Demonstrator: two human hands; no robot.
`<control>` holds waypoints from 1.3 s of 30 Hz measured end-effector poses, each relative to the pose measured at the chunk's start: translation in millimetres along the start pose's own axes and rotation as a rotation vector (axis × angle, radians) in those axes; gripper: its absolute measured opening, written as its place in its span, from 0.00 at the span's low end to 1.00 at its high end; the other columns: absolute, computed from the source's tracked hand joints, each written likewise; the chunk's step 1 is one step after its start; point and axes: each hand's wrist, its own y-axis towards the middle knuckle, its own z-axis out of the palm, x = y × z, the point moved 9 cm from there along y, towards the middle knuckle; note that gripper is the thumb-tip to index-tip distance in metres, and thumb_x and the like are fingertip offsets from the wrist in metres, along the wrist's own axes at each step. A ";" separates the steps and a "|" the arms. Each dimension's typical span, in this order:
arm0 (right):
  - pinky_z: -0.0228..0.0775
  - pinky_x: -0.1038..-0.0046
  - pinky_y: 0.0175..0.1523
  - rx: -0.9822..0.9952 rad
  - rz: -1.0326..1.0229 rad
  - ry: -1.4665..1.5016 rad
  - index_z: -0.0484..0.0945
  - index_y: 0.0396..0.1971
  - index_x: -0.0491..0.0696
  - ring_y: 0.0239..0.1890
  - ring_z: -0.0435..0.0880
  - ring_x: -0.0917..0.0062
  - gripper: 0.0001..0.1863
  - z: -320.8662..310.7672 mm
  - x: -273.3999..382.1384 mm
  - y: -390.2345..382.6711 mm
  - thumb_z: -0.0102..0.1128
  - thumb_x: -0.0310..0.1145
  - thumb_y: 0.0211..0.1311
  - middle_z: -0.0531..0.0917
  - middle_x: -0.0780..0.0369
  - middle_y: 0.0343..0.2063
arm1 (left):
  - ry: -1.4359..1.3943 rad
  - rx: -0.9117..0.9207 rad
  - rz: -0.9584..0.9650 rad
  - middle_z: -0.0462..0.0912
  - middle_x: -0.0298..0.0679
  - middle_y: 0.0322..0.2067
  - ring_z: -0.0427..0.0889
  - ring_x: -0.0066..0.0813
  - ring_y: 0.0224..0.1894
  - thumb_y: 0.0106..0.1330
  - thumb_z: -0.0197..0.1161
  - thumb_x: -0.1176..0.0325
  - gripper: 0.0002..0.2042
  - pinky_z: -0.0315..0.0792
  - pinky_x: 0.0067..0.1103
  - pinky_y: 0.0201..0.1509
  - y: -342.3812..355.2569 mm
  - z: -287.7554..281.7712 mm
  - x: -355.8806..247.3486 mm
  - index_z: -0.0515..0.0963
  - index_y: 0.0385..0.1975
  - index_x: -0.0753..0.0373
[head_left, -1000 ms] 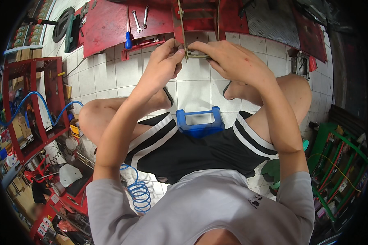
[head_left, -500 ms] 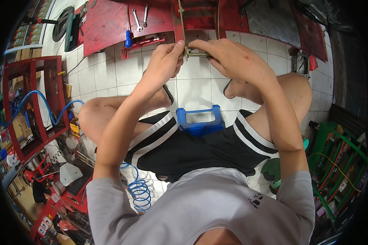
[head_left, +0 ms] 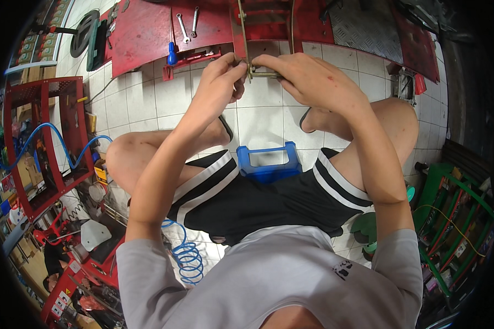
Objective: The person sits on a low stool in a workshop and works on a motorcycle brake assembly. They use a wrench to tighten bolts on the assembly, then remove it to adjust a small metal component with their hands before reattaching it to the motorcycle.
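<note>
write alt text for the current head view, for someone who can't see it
Two bare hands, the left and the right, meet at the near end of a metal frame. Beyond, two wrenches lie on a red platform, beside a blue-handled screwdriver. White floor tiles show below the hands.

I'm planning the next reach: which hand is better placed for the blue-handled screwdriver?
Left, most likely: the left hand is nearer the blue-handled screwdriver, on the same side of the metal bar. The right hand is across that bar, farther away.
</note>
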 end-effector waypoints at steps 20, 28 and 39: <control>0.75 0.59 0.37 0.005 0.027 0.036 0.72 0.57 0.56 0.32 0.83 0.59 0.25 6.4 4.5 4.2 0.49 0.23 0.58 0.84 0.55 0.30 | -0.174 0.035 -0.240 0.59 0.24 0.17 0.55 0.13 0.17 0.75 0.49 0.58 0.15 0.48 0.16 0.19 6.9 -12.4 29.9 0.67 0.24 0.57; 0.74 0.60 0.35 0.024 0.031 0.141 0.72 0.57 0.57 0.30 0.83 0.59 0.25 12.7 0.9 7.1 0.49 0.23 0.58 0.83 0.55 0.27 | -0.289 0.001 -0.148 0.67 0.30 0.17 0.69 0.22 0.17 0.73 0.50 0.59 0.17 0.62 0.20 0.22 4.7 -8.8 25.6 0.68 0.21 0.60; 0.73 0.59 0.36 0.022 0.017 0.140 0.71 0.57 0.54 0.30 0.82 0.59 0.25 8.0 2.2 6.4 0.52 0.23 0.58 0.82 0.54 0.27 | -0.098 -0.090 -0.016 0.73 0.31 0.26 0.72 0.19 0.25 0.74 0.51 0.60 0.13 0.65 0.16 0.28 3.4 -24.8 14.7 0.74 0.34 0.63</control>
